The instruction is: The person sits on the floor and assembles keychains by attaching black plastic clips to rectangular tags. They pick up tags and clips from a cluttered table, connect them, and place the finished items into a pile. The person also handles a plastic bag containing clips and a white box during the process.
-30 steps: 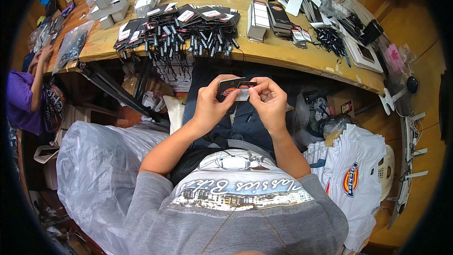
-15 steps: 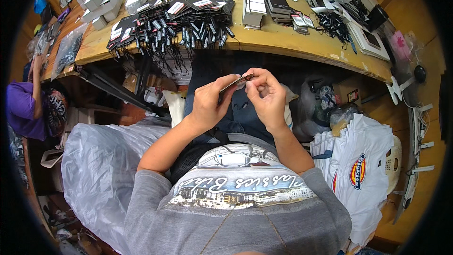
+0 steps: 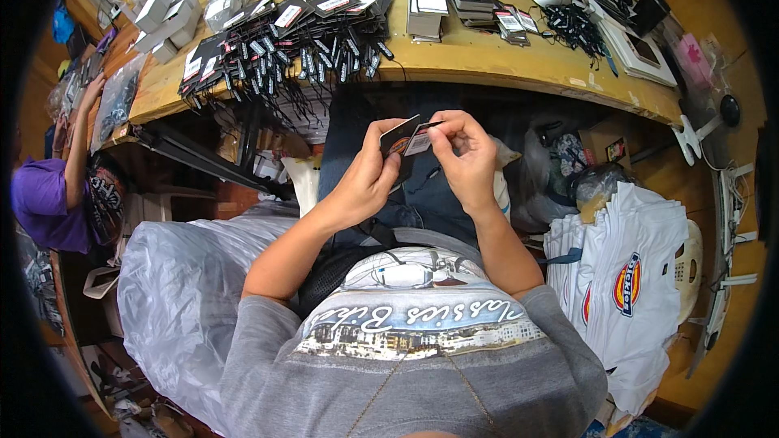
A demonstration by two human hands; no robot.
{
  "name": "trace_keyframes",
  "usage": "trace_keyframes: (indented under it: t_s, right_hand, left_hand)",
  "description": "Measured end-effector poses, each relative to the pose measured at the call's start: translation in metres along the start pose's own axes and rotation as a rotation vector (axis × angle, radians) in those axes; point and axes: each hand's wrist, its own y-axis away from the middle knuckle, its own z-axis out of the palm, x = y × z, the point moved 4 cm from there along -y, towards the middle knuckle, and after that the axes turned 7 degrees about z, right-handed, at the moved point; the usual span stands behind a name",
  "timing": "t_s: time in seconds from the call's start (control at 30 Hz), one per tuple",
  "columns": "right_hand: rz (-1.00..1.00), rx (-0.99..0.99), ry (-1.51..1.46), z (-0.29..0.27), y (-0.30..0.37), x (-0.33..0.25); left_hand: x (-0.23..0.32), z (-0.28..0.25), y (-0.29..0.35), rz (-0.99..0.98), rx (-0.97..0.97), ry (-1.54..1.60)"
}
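Above my lap, my left hand [image 3: 365, 170] is closed on a black hang tag [image 3: 398, 136] with a small coloured logo, gripped between thumb and fingers. Close beside it, my right hand [image 3: 466, 156] pinches the top of another tag [image 3: 419, 143], which bears a white and red label. The two tags stand at an angle to each other and look as if they touch at one edge. A thin dark cord [image 3: 428, 178] dangles below them against my trousers. Whether the right fingertips also hold a cord is too small to tell.
On the wooden table [image 3: 519, 65] ahead lies a heap of black tags [image 3: 300, 32] with cords hanging over the edge. Tag stacks [image 3: 469, 0] and black cords [image 3: 573, 32] lie farther right. White shirts [image 3: 625, 284] are at my right, a plastic bag [image 3: 178, 300] at my left. A person in purple [image 3: 50, 199] works far left.
My hands have turned the tags, so the logo and label now face me, with the two tags spread apart. The person at the left has reached an arm farther forward.
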Motion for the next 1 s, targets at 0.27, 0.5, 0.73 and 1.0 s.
trace_keyframes:
  t_s: [0.27, 0.5, 0.73, 1.0]
  right_hand:
    - [-0.197, 0.044, 0.346, 0.002, 0.007, -0.031]
    - [-0.185, 0.033, 0.292, 0.003, 0.009, -0.030]
    - [-0.116, -0.048, 0.246, 0.005, 0.007, -0.026]
    - [-0.033, -0.113, 0.118, 0.005, 0.005, -0.022]
  left_hand:
    - [-0.003, -0.003, 0.004, -0.160, 0.078, 0.065]
    - [0.006, -0.004, 0.003, 0.056, 0.025, -0.128]
    - [0.005, -0.006, 0.004, 0.095, 0.015, -0.211]
    - [0.004, 0.000, 0.009, 0.155, 0.024, -0.251]
